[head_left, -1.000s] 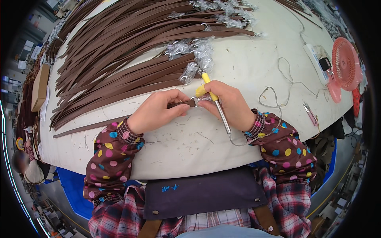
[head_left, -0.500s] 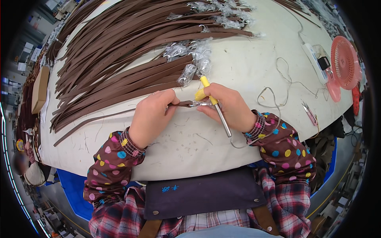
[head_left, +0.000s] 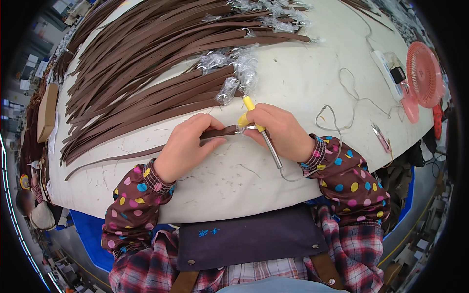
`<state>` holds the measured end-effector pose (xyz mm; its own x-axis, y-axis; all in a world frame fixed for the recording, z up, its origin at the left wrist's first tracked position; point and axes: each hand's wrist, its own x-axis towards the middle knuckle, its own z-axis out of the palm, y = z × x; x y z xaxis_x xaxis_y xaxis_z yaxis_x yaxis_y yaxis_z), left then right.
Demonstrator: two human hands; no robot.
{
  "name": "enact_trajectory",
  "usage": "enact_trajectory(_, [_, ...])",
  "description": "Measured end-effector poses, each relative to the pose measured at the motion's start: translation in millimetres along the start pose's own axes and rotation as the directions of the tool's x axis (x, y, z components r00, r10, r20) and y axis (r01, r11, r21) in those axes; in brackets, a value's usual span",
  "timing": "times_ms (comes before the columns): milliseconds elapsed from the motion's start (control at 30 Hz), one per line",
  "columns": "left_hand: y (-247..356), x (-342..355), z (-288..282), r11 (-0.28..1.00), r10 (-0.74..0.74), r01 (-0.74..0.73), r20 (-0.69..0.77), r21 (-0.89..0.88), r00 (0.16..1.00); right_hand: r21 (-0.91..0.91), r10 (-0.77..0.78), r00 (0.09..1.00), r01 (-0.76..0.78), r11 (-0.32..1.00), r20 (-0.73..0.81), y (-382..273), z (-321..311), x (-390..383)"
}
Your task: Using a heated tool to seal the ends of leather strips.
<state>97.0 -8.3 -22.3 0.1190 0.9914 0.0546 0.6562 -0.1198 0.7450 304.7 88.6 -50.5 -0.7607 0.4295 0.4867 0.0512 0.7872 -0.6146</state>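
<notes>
My left hand is closed around a brown leather belt, its thumb and forefinger on either side of the strap near the buckle end. The belt's tail stretches left across the table. My right hand grips a pen-shaped corded tool with a yellow upper part and a metal barrel, tilted with the yellow part away from me. The same hand's fingertips touch the shiny, plastic-wrapped buckle. Something yellow covers one right fingertip; the fingers partly hide the buckle.
Brown belts with plastic-wrapped buckles lie in rows beyond my hands. To the right are a pink fan, a white power strip, small pink-handled snips and a loose grey cord. A cardboard box stands left.
The left thumb and fingers have spread a little along the strap, which now lies flatter and wider toward the buckle. The right hand and tool have shifted slightly left.
</notes>
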Motion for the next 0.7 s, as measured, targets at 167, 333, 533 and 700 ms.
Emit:
enact_trajectory(167, [-10.2,-9.5,10.1,0.979,0.158,-0.146,-0.078,0.140,0.984,-0.041,-0.018,0.998,0.020,0.999,0.056,1.7,-6.9,3.1])
enact_trajectory(333, [-8.4,-7.3,7.3,0.909,0.301,-0.273,-0.045,0.315,0.952,0.022,0.079,0.993,-0.077,0.997,-0.083,1.9,-9.4,2.7])
enact_trajectory(533, [-18.4,-9.0,11.9,0.717,0.509,-0.423,-0.001,0.554,0.861,0.553,0.335,0.942,-0.277,0.786,-0.003,-10.9,4.8,7.1])
enact_trajectory(700, [-18.2,-8.8,11.3,0.668,0.535,-0.445,0.031,0.596,0.844,0.407,0.325,0.945,-0.284,0.868,-0.033,-5.1,13.0,8.3])
